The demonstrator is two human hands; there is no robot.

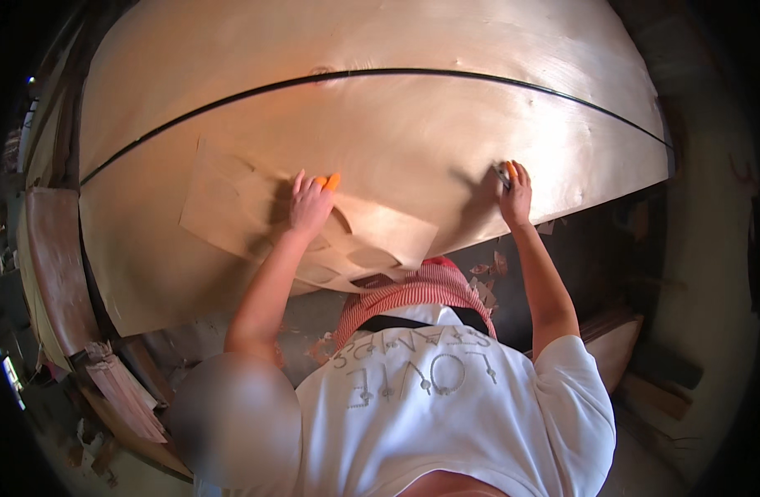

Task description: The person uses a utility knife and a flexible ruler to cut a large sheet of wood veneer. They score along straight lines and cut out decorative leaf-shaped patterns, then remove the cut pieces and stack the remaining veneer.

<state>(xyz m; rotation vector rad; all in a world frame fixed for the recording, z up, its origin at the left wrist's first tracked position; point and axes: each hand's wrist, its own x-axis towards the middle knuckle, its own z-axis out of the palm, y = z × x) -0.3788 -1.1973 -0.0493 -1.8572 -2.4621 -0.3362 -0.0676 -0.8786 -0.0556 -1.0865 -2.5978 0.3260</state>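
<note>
A large pale wood veneer sheet [413,174] covers the worktop. On its near left lies a smaller loose veneer piece [218,195] with several holes and a wavy near edge. My left hand [311,205] rests at this piece's upper edge, fingers spread, with orange covers [329,180] on some fingertips. Farther right, my right hand [517,195] is closed round a small dark cutting tool [503,175], held just over the big sheet. Orange also shows at the right fingertips. The tool's tip is too small to make out.
A thin black strip [372,72] runs across the sheets from left to right. Stacked wood boards [61,257] stand at the left, with veneer strips [123,389] below them. Veneer scraps [492,267] lie beneath the near edge. More boards [612,340] lean at the lower right.
</note>
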